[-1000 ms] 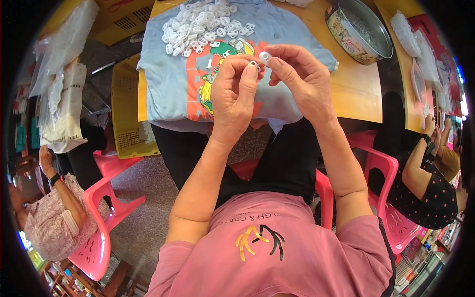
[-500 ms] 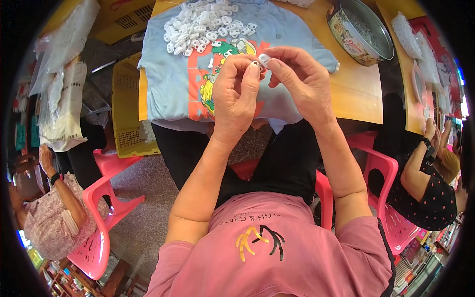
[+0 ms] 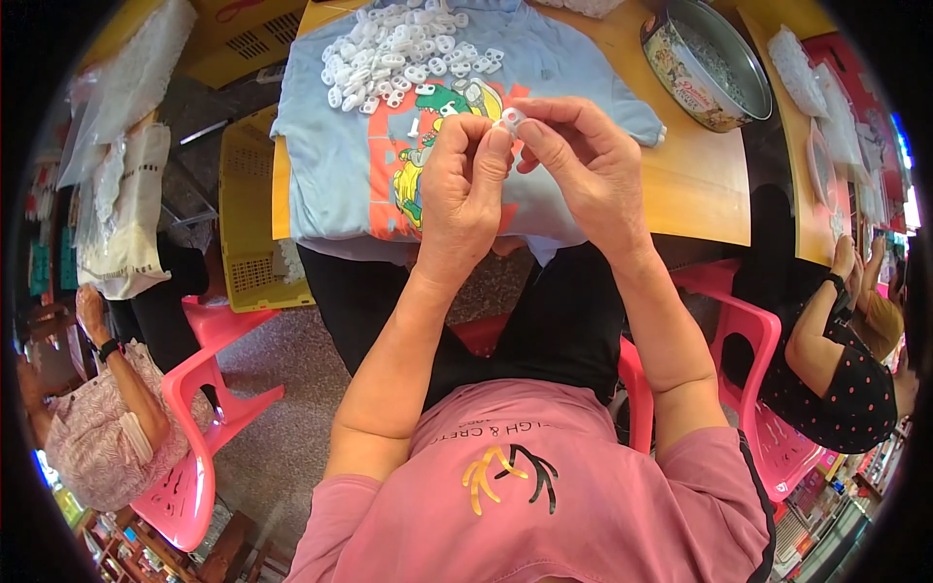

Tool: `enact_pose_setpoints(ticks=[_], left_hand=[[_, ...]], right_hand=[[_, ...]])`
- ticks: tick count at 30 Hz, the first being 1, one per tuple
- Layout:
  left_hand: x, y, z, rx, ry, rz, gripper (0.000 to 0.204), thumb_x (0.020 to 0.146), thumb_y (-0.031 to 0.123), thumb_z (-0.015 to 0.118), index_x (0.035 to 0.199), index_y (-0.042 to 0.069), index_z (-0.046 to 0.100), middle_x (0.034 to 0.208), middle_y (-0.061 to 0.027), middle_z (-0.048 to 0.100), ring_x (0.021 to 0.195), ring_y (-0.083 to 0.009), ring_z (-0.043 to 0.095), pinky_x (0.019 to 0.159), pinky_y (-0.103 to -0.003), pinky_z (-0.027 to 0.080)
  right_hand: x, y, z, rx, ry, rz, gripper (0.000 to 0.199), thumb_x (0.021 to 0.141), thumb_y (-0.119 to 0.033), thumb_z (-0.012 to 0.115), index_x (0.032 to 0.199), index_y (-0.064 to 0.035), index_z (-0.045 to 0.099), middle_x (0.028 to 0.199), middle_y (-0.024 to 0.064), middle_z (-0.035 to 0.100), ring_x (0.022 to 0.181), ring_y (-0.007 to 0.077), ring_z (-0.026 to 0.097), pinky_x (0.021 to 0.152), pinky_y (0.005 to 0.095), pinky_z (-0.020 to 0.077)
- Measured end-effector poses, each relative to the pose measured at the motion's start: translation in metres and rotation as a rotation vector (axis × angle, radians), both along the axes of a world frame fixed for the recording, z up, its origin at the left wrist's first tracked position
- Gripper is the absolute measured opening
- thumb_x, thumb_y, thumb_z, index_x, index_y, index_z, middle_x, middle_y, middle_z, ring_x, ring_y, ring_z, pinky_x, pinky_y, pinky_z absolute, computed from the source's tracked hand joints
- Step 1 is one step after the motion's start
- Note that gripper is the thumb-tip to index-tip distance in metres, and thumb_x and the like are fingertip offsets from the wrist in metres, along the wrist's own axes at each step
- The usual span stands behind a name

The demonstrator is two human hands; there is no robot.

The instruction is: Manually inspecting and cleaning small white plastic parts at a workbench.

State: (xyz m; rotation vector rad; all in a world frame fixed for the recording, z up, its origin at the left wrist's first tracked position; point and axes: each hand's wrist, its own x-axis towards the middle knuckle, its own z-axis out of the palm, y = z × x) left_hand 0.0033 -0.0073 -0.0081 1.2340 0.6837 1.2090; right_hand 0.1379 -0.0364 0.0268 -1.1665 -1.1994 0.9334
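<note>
table [image 3: 702, 189]: wooden, top of view, under everything at 12 o'clock
shirt [image 3: 330, 165]: pale blue with a red and green print, spread flat on the table
chairs [image 3: 194, 408]: pink plastic, at 8 and 4 o'clock, other people seated there
crate [image 3: 248, 228]: yellow, on the floor at 10 o'clock of the hands
tin [image 3: 705, 63]: round metal, at 2 o'clock on the table
pile [image 3: 394, 53]: white plastic pieces heaped on the shirt at 11 o'clock of the hands
left hand [image 3: 465, 189]: fingertips pressed on the piece from 9 o'clock
right hand [image 3: 583, 160]: thumb and forefinger pinching the piece from 3 o'clock
piece [image 3: 511, 119]: small, white, held between both hands above the shirt
</note>
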Motion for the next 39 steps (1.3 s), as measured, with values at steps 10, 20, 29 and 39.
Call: enact_pose_setpoints(ticks=[10,20,29,39], left_hand=[[0.000,0.002,-0.005,0.039,-0.108,0.060,0.010,0.102,0.014,0.054,0.098,0.005,0.053,0.080,0.0020,0.054,0.070,-0.0031,0.047,0.062,-0.019,0.041],[0.003,0.005,-0.004,0.043,-0.346,-0.021,0.031,0.096,0.024,0.066,0.112,0.005,0.046,0.100,-0.0033,0.055,0.087,-0.0081,0.053,0.073,-0.022,0.046],[-0.004,0.009,0.000,0.082,-0.338,-0.221,0.065,0.093,0.035,0.067,0.142,0.001,0.040,0.140,-0.0149,0.049,0.126,-0.0222,0.050,0.104,-0.035,0.043],[-0.015,0.006,-0.002,0.038,-0.259,-0.305,0.035,0.095,0.018,0.065,0.127,0.007,0.058,0.129,-0.0093,0.061,0.071,-0.0022,0.050,0.060,-0.016,0.040]], right_hand=[[-0.014,0.004,-0.002,0.052,0.035,0.009,0.020,0.095,-0.002,0.062,0.113,0.0048,0.064,0.098,0.0055,0.066,0.083,0.0098,0.062,0.077,0.0233,0.0515],[-0.014,0.001,0.006,-0.079,0.400,0.107,0.024,0.097,-0.013,0.062,0.115,0.0029,0.063,0.102,0.0066,0.066,0.085,0.0110,0.061,0.077,0.0258,0.0511],[-0.012,-0.006,0.016,-0.196,0.518,0.231,0.022,0.096,-0.012,0.063,0.114,0.0005,0.064,0.100,0.0057,0.065,0.089,0.0125,0.062,0.075,0.0282,0.0526],[-0.009,-0.015,0.013,-0.236,0.492,0.227,0.010,0.095,-0.009,0.063,0.103,-0.0027,0.064,0.102,0.0038,0.064,0.093,0.0120,0.062,0.083,0.0301,0.0523]])
